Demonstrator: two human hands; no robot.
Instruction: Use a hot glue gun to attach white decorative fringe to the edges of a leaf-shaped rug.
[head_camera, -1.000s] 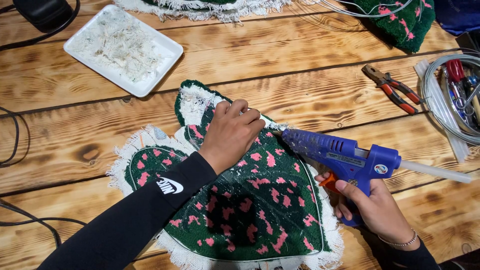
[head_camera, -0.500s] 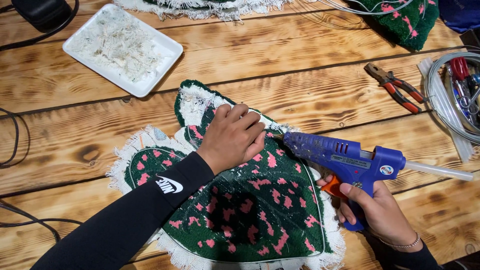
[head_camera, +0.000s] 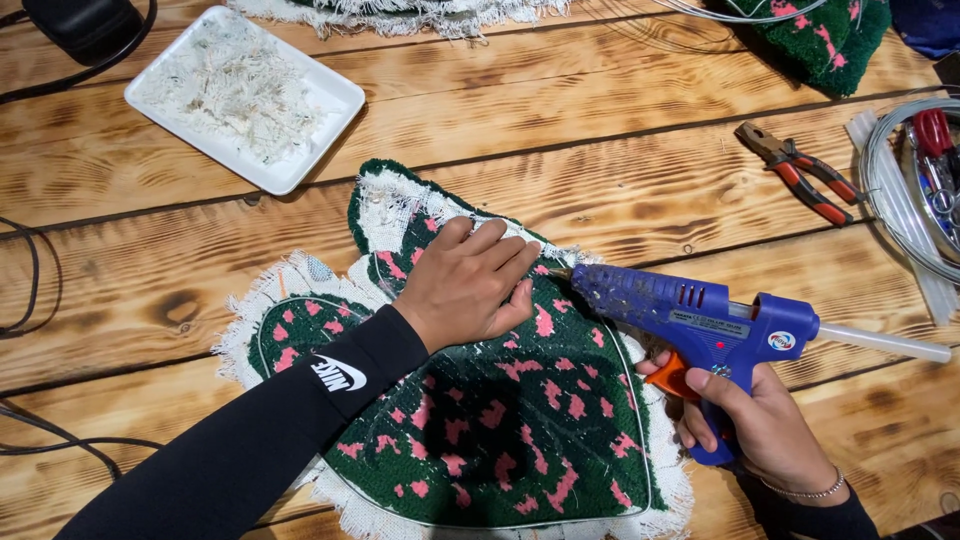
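Note:
A green tufted rug piece with pink spots and a frayed white backing edge lies face down on the wooden table. My left hand presses flat on its upper part, fingers together, near the folded white edge. My right hand grips the handle of a blue hot glue gun with an orange trigger. The gun's nozzle points left and sits at the rug's upper right edge, close to my left fingertips. A white glue stick sticks out of the gun's back.
A white rectangular tray of white thread scraps sits at the upper left. Red-handled pliers lie at the right, beside a coil of wire and tools. Another green rug piece lies at the top right. Black cables run along the left edge.
The glue gun has shifted slightly right and down along the rug's edge. My left hand has flattened and stayed pressed on the rug.

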